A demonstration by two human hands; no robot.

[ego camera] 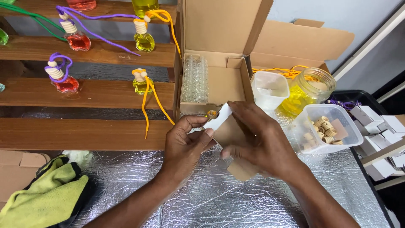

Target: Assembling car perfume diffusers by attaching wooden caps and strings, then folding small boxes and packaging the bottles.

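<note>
From the head camera, both hands met over the foil-covered table (219,198), just in front of an open cardboard box (219,84) holding rows of small clear bottles (194,78). The left hand (183,147) curled its fingers and thumb around a small white carton (218,118), with a wooden cap (211,113) showing beside its top. The right hand (261,143) pinched the same carton from the other side. A tub of wooden caps (327,126) and a jar of yellow liquid (306,90) stood to the right; a green cloth (46,194) lay at the left.
</note>
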